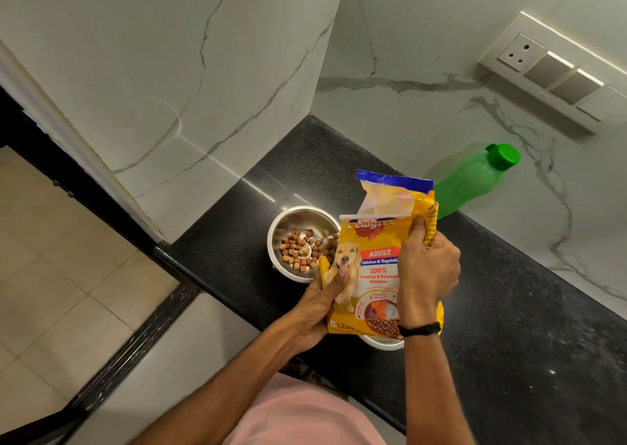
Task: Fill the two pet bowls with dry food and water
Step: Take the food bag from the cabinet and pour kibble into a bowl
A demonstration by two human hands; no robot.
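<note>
i have the yellow plastic dog-food bag (375,268) upright in both hands over the black speckled stone desk (509,309). my left hand (319,312) is clenched on the bag's lower left edge, and my right hand (428,268) grasps its upper right side, thumb pressed at the folded corner. the torn mouth gapes open at the top. just left of the bag sits the round steel bowl with brown kibble (303,243), only partly filled. the second steel bowl (383,342) is almost wholly hidden under the bag's bottom, so i cannot tell what it holds. the green plastic bottle with its green cap (475,176) stands behind the bag, against the wall. my worry: if i tip the bag too fast, kibble could rush out past the rim and scatter on the desk. setting the bag down blind could knock the hidden bowl.
</note>
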